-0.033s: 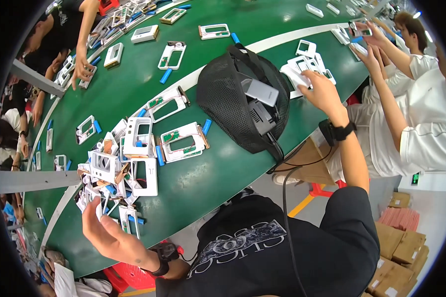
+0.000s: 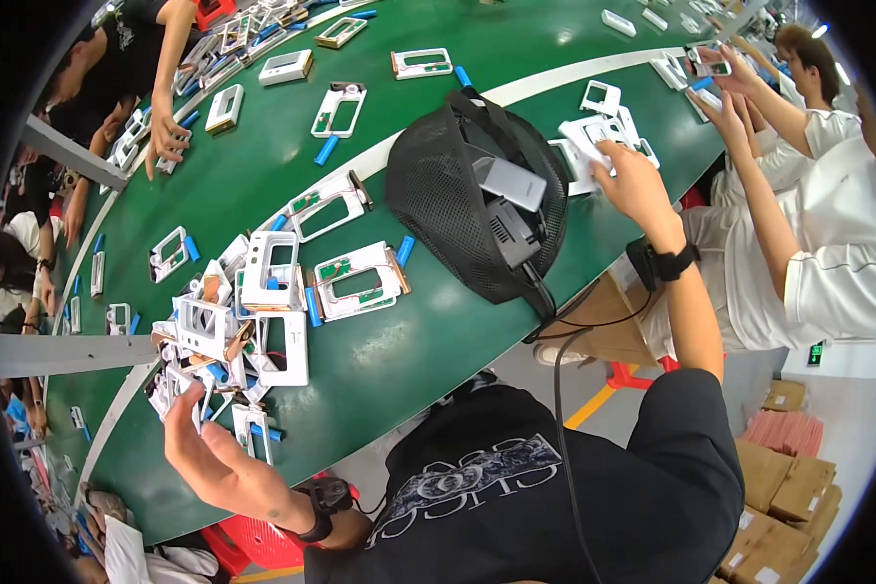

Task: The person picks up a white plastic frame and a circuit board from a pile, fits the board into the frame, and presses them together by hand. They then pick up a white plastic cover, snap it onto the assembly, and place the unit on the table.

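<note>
My right hand [image 2: 638,190] pinches a white plastic cover [image 2: 582,141] by its edge, tilted over a small stack of white plastic frames [image 2: 636,131] to the right of the bag. At the lower left, my left hand [image 2: 214,457] is open, its fingers apart, with nothing in it. Its fingertips reach the near edge of a heaped pile of white plastic housings [image 2: 204,326], mixed with blue cylindrical cells. Whether they touch the pile I cannot tell. Close to that pile lies a white housing with green circuit boards and thin wires [image 2: 360,282].
A black mesh bag [image 2: 433,195] holding a grey device [image 2: 511,182] stands between my hands on the green table [image 2: 380,360]. Black cables [image 2: 565,389] hang over the edge. A grey bar [image 2: 68,357] crosses at left. Co-workers' hands [image 2: 168,136] handle parts nearby. Cartons [image 2: 764,472] stand lower right.
The white cover in my right hand has shifted up and tilted, showing more of the frame beneath. My left hand has barely moved. A co-worker's hand at upper left has lowered over a part.
</note>
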Demonstrator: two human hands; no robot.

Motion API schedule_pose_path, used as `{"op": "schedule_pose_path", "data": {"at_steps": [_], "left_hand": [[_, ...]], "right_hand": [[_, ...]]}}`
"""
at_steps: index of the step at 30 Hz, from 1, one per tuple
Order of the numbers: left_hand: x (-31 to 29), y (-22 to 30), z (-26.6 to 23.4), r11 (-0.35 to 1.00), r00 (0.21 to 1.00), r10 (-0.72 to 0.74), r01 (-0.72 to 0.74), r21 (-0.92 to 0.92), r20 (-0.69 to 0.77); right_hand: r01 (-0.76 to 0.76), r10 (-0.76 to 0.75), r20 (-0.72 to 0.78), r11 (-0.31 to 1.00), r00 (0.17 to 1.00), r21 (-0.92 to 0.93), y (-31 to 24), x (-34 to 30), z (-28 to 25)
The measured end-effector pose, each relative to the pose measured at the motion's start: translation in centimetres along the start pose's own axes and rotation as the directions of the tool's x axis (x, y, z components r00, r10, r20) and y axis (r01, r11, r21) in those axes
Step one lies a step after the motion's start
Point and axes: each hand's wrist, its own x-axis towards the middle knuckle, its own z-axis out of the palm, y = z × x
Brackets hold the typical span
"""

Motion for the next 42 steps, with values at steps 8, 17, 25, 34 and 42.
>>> {"op": "schedule_pose_path", "data": {"at_steps": [8, 17, 25, 34, 42], "left_hand": [[-1.9, 3.2, 3.4, 0.953, 0.961, 0.019, 0.066, -0.297, 0.276], [-2.2, 5.7, 11.8, 0.343, 0.782, 0.123, 0.544, -0.766, 0.611], [0.2, -1.1, 9.8, 0.089, 0.596, -0.079, 0.803, -0.59, 0.799], [1.7, -5.5, 10.3, 0.169, 0.582, -0.248, 0.813, -0.557, 0.774], [2.5, -8.8, 11.0, 0.179, 0.541, -0.309, 0.841, -0.511, 0.783]], "right_hand": [[-0.167, 0.239, -0.006, 0.696, 0.971, 0.698, -2.7, -1.4, -4.3], [-0.307, -0.285, 0.307, 0.044, 0.908, 0.951, -21.4, -5.3, -6.6], [0.311, -0.529, 0.136, 0.667, 0.838, 0.677, -22.4, 6.5, -3.5], [0.513, -0.496, -0.185, 0.856, 0.849, 0.061, -24.7, 27.4, 10.7], [0.464, -0.436, -0.19, 0.875, 0.88, 0.139, -24.7, 31.6, 14.7]]}}
